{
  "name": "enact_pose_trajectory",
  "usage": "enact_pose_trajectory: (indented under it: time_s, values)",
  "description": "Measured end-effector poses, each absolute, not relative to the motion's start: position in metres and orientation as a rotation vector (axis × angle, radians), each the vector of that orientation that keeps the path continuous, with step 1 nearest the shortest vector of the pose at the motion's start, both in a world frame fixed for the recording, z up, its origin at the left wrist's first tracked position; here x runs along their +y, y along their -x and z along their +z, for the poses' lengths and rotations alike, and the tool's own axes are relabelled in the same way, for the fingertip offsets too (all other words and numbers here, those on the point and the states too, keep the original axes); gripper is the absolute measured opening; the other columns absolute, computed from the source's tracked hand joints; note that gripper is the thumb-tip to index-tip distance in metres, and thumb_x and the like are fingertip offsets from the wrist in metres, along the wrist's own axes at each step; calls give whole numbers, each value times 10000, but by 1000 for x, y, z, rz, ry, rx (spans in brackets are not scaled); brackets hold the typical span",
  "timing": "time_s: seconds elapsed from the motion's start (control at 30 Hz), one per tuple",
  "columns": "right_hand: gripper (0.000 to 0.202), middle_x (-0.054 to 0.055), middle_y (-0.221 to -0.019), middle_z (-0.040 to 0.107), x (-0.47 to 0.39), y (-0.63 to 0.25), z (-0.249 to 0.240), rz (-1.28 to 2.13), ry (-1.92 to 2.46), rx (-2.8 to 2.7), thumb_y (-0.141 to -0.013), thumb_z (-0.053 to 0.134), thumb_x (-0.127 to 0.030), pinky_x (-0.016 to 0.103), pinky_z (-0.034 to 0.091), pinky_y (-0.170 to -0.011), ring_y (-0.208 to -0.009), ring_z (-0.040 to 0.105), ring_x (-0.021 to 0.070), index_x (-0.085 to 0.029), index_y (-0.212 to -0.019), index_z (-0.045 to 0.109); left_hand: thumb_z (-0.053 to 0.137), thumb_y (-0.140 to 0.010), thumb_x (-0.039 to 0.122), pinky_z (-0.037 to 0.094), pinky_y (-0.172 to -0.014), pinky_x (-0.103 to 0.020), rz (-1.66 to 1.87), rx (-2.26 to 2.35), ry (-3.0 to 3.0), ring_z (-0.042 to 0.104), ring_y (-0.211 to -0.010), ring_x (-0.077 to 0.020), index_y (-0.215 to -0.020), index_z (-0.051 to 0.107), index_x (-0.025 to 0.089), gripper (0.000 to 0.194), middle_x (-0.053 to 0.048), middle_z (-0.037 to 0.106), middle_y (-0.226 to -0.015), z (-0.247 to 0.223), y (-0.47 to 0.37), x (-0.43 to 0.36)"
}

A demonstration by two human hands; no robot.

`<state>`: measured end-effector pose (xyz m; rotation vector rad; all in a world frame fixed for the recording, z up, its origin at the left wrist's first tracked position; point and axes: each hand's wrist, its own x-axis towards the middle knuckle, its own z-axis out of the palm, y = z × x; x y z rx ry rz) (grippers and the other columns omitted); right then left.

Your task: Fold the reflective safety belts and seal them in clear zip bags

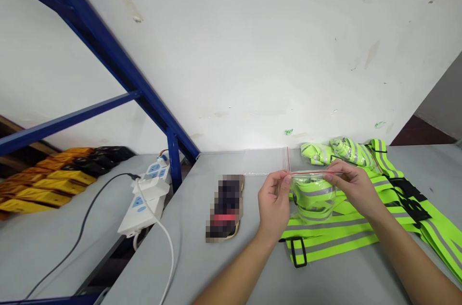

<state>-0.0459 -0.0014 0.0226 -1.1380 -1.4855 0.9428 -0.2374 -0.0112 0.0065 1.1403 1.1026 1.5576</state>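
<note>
In the lower right of the frame, the left hand (273, 199) and right hand (355, 187) pinched opposite ends of the red-lined mouth (308, 173) of a clear bag (313, 189) around a rolled lime strap (314, 208), seemingly light, soft and slippery, best held by that mouth.

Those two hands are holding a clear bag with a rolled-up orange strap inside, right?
Not quite: the head view shows the rolled-up strap is yellow-green, not orange. The left hand and right hand do hold the clear bag.
</note>
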Motion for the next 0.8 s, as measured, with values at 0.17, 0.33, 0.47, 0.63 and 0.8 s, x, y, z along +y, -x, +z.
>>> enact_pose_trajectory:
  time_s: [0.17,0.33,0.47,0.63,0.8]
  values:
    - [218,20,-731,575,-3,49,25,932,1117,-1509,-800,686,-425,281,414,-554,-663,522,158,-220,-728,664,620,-841,484,495,-782,-272,1591,1104,-1129,615,-833,-159,-850,601,194,291,-27,662,-850,5,233,-15]
    - [198,15,-741,573,-5,51,27,952,1084,-1518,-809,680,-406,284,416,-573,-666,524,157,-224,-733,663,618,-853,457,489,-776,-266,1531,1099,-1118,612,-857,-160,-955,623,193,283,-38,666,-921,1,231,-14]
    - [189,18,-761,579,-6,52,26,976,1083,-1516,-802,687,-404,283,419,-566,-668,527,157,-226,-740,669,620,-859,430,479,-810,-279,1518,1057,-1175,607,-876,-170,-893,639,186,247,-43,669,-919,1,231,-14]
    - [187,19,-759,576,-6,52,27,995,1076,-1521,-805,684,-398,287,433,-599,-690,535,162,-224,-736,670,625,-856,428,477,-810,-282,1523,1014,-1159,613,-862,-169,-865,643,185,244,-38,677,-900,0,232,-16]
    - [188,17,-773,559,-6,51,28,1029,1071,-1543,-822,671,-384,275,432,-593,-681,526,150,-216,-737,657,647,-844,404,477,-850,-292,1470,996,-1122,618,-903,-174,-922,666,177,241,-47,693,-936,0,232,-14]
